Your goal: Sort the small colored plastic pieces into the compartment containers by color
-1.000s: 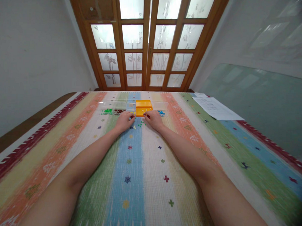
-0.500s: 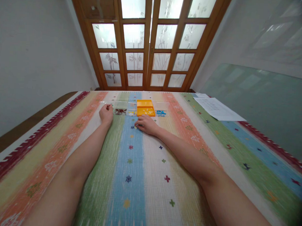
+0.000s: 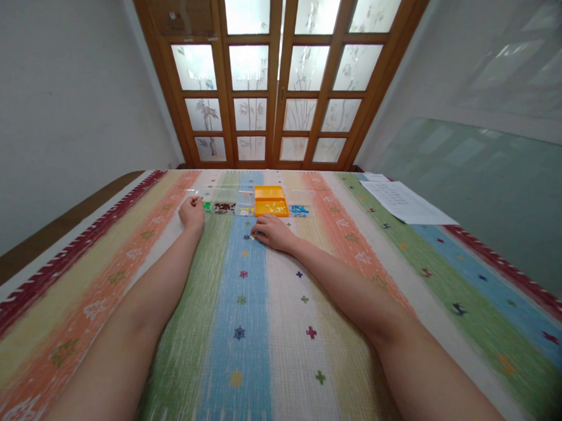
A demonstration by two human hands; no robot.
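Note:
My left hand (image 3: pixel 192 211) is closed at the left end of the row of clear boxes, beside some small green pieces (image 3: pixel 207 206); what its fingers hold is too small to tell. My right hand (image 3: pixel 271 231) rests on the cloth in front of an open orange box (image 3: pixel 271 193), its fingers pressed together at a tiny pale piece (image 3: pixel 252 237). White bits lie in the orange box. Dark brown pieces (image 3: pixel 224 208) fill a compartment to its left, with yellow ones (image 3: pixel 246 211) nearer it. Blue pieces (image 3: pixel 299 210) sit just to its right.
A striped cloth (image 3: pixel 244 302) covers the table. Printed white paper (image 3: pixel 405 202) lies at the back right. Beyond the far edge stand wooden doors (image 3: pixel 276 98) with frosted panes. A pale glass panel (image 3: pixel 478 182) is at the right.
My left hand has shifted slightly left, and the green pieces beside it now show. My right hand has barely moved.

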